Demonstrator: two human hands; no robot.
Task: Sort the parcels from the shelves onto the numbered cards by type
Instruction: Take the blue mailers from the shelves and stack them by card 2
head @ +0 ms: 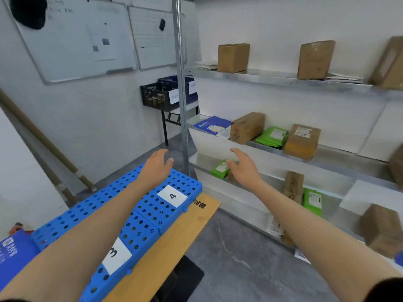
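Both arms reach forward with nothing in either hand. My left hand (157, 163) hovers with relaxed fingers above the far end of the blue perforated pallet (152, 214). My right hand (244, 165) is spread open in front of the shelf edge, just right of a green mailer (219, 170) on the lower shelf. Cards numbered 4 (172, 196) and 3 (116, 255) lie on the pallet. The middle shelf holds a blue envelope (212, 125), a brown box (247, 127), green mailers (272, 137) and another brown box (302, 141).
The top shelf carries brown boxes (233, 57) (315, 59). More boxes and a green mailer (313, 202) sit lower right. A steel upright (181, 83) stands between my hands. A blue parcel (13, 251) lies at the pallet's near left. Crates (161, 95) sit on a table behind.
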